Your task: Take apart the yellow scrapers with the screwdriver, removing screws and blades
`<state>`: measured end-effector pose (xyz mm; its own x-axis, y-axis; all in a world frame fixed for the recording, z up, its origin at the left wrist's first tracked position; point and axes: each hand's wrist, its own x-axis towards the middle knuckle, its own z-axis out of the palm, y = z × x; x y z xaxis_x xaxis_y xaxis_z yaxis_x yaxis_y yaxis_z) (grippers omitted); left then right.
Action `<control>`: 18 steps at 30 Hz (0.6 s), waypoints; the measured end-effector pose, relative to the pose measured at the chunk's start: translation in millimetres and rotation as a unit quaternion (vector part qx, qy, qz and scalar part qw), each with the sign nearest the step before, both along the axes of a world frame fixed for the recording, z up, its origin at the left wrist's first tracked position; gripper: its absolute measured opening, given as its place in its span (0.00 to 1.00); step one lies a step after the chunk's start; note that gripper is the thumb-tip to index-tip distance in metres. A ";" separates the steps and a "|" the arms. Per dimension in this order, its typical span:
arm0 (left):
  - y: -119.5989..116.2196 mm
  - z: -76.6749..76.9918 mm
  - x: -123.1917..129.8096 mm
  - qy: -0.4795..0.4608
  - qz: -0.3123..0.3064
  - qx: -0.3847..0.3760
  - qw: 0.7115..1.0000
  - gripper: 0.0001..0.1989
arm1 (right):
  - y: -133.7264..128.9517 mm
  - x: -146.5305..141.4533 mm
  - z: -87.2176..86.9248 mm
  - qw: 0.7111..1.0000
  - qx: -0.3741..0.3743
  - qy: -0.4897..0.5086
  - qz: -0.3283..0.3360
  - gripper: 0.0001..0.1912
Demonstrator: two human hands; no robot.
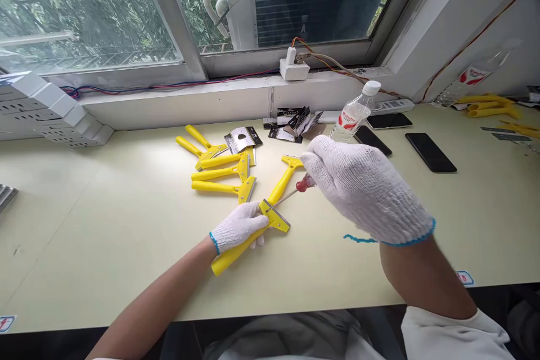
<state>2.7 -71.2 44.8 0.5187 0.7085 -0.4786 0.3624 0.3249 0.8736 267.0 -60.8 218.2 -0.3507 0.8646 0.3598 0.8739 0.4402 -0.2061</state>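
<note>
Seen from the head camera, the left hand [238,228], in a white knit glove, is closed around the yellow handle of a scraper [225,259], near the middle of the bench [84,236] and toward its near edge. The scraper's long axis runs diagonally, from the handle end at lower left up to the head at upper right. Its metal blade [276,212] lies across the head and faces the bench's far right corner.

The right hand [363,191], also gloved, is closed on the red handle of a screwdriver [304,183]. Its thin shaft slants down-left, and its tip reaches the scraper's head; any screw there is too small to tell. A firm left-hand hold and a shaft kept steady on that spot would seem to suit this work.

Just beyond lie more yellow scrapers [223,171] and printed cards [242,139]. Toward the far edge stand a plastic water bottle [354,112] and black phones [430,152].
</note>
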 end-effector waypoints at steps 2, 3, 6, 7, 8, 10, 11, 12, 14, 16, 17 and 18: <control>-8.7 1.4 6.8 -0.026 -0.019 -0.024 0.999 0.11 | -3.9 8.6 4.1 0.997 -0.008 0.019 0.070 0.14; -13.4 1.2 12.1 -0.047 -0.033 -0.043 0.997 0.12 | -6.0 13.0 6.6 0.994 -0.019 0.035 0.099 0.11; -22.7 -3.0 33.1 -0.107 -0.051 -0.082 0.990 0.14 | -9.1 23.7 13.7 0.988 -0.040 0.075 0.129 0.03; -22.8 -5.1 40.3 -0.119 -0.043 -0.085 0.988 0.14 | -8.1 25.7 15.1 0.988 -0.037 0.081 0.125 0.02; -21.0 -7.4 46.7 -0.127 -0.032 -0.086 0.988 0.13 | -6.0 26.9 16.0 0.989 -0.033 0.085 0.119 0.02; -12.3 -11.5 55.1 -0.135 0.008 -0.076 0.988 0.12 | 0.9 26.3 15.5 0.989 -0.024 0.099 0.109 0.02; -6.0 -13.2 56.4 -0.135 0.033 -0.063 0.988 0.12 | 5.1 24.4 14.1 0.988 -0.021 0.109 0.108 0.03; 1.1 -14.6 55.6 -0.131 0.058 -0.044 0.989 0.12 | 9.2 21.6 12.0 0.986 -0.018 0.123 0.109 0.04; 16.1 -16.3 48.2 -0.106 0.095 0.000 0.990 0.11 | 16.5 13.8 5.5 0.981 -0.008 0.156 0.117 0.08; 29.8 -16.5 36.0 -0.077 0.122 0.031 0.989 0.11 | 21.4 4.5 -2.7 0.976 -0.003 0.179 0.122 0.14; 35.5 -16.0 29.5 -0.071 0.128 0.037 0.989 0.11 | 23.0 0.2 -6.8 0.978 0.002 0.177 0.109 0.17; 40.2 -15.0 23.4 -0.064 0.135 0.040 0.988 0.10 | 24.2 -3.6 -10.5 0.983 0.012 0.162 0.081 0.19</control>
